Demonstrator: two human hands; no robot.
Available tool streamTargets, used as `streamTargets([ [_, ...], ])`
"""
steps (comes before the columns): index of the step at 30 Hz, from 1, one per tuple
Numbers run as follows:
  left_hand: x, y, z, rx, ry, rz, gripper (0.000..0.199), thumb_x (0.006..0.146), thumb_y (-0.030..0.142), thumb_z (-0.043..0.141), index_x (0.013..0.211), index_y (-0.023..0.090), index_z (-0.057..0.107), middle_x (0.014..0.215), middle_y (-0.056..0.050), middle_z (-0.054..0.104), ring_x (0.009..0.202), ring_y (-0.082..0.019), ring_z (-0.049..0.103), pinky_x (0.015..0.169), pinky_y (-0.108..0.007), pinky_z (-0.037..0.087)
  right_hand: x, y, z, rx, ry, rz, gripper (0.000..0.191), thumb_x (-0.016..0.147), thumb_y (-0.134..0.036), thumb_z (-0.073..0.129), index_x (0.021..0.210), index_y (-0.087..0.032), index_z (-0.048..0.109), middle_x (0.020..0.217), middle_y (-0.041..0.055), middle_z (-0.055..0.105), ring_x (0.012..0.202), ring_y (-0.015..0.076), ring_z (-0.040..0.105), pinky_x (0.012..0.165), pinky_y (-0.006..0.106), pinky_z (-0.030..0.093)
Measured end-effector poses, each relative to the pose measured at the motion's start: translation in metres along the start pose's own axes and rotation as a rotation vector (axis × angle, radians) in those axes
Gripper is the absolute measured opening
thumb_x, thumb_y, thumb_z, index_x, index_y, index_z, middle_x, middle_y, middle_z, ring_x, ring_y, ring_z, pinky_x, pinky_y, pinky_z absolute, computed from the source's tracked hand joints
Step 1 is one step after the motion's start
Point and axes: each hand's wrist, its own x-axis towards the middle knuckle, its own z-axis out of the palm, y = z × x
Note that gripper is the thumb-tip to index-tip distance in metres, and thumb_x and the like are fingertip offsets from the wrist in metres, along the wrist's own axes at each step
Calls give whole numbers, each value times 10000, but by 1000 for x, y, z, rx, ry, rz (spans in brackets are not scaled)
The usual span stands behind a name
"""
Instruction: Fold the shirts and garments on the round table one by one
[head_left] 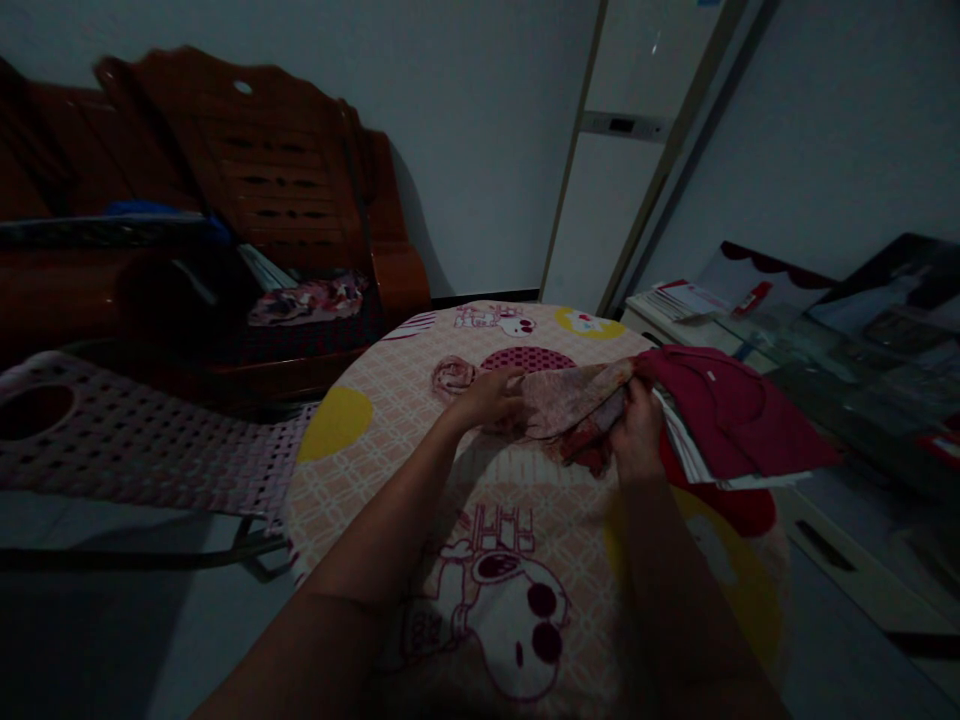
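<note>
A pinkish patterned cloth [562, 400] lies stretched sideways across the round table, with reddish folds hanging along its near edge. Its right end is pinched in the closed fingers of my right hand [640, 425]. Over its left part rests my left hand [491, 398], fingers extended and lying flat on the fabric. Just left of that hand sits a small rolled pink cloth [453, 376]. Beside my right hand, a folded dark-red cloth [735, 410] lies on top of a stack of white papers [686, 445].
The table wears a cartoon-dog tablecloth [360, 510]. A woven chair [172, 430] stands at the left, and a wooden sofa [277, 170] behind it holds more cloth. A white cabinet [847, 560] with a glass top is on the right. A tall white appliance [611, 200] stands behind.
</note>
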Motion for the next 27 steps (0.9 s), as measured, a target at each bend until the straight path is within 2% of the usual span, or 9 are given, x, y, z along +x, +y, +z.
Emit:
streamTargets([
  [3, -6, 1, 20, 323, -149, 49, 776, 683, 362, 816, 1383, 182, 535, 1070, -116, 752, 937, -292, 724, 780, -336, 540, 2, -5, -2, 6, 20, -47, 227, 709, -407, 680, 735, -222, 551, 691, -38, 594, 704, 153, 604, 624, 264, 513],
  [6, -12, 3, 44, 560, -93, 76, 937, 728, 424, 789, 1521, 160, 364, 1265, -187, 687, 1127, -353, 672, 892, -387, 512, 1, -8, -2, 10, 12, -52, 244, 714, -421, 686, 740, -224, 545, 679, -42, 579, 708, 154, 606, 625, 261, 519],
  [9, -15, 2, 58, 702, -8, 38, 819, 839, 352, 673, 1549, 159, 313, 1222, -194, 704, 1093, -344, 684, 897, -406, 497, 2, -8, 0, 52, 4, -47, 242, 700, -403, 704, 764, -219, 561, 709, -39, 605, 734, 155, 621, 666, 266, 537],
  [12, -14, -1, 57, 744, 85, -4, 554, 907, 254, 538, 1452, 182, 468, 1117, -168, 735, 1012, -316, 701, 855, -387, 494, 3, -9, 0, 66, -19, -59, 239, 714, -406, 703, 789, -211, 587, 749, -25, 640, 788, 169, 647, 718, 288, 556],
  [16, -8, -4, 36, 664, 159, 17, 352, 874, 189, 512, 1184, 197, 678, 1049, -135, 746, 978, -289, 692, 839, -355, 489, 2, -14, -1, 47, -30, -99, 235, 735, -404, 697, 822, -198, 623, 794, -8, 673, 844, 182, 672, 757, 304, 563],
  [19, 0, -3, 8, 527, 358, 56, 340, 827, 130, 473, 1058, 178, 717, 1061, -115, 740, 1012, -269, 666, 882, -346, 485, 1, -18, -1, 33, -39, -114, 242, 742, -413, 689, 830, -193, 640, 795, -4, 679, 808, 175, 675, 739, 303, 562],
  [22, 8, -4, -23, 283, 550, 31, 368, 808, 127, 420, 1023, 173, 715, 950, -59, 741, 907, -222, 663, 816, -304, 504, -1, -16, 0, 22, -105, -73, 260, 689, -402, 730, 824, -192, 655, 786, -3, 687, 755, 167, 662, 715, 300, 554],
  [24, 11, -8, -41, 188, 584, 17, 375, 796, 133, 407, 1004, 169, 717, 904, -37, 739, 849, -201, 660, 766, -276, 508, -3, -10, 0, -37, -180, -16, 275, 656, -396, 755, 811, -188, 666, 763, -4, 688, 715, 164, 644, 682, 295, 540],
  [27, 9, -20, -59, 278, 513, -25, 349, 756, 142, 481, 991, 169, 737, 943, -47, 754, 879, -207, 672, 796, -269, 504, -5, 3, -2, -243, -250, 44, 272, 644, -413, 753, 740, -173, 669, 653, -23, 637, 617, 147, 568, 589, 271, 476],
])
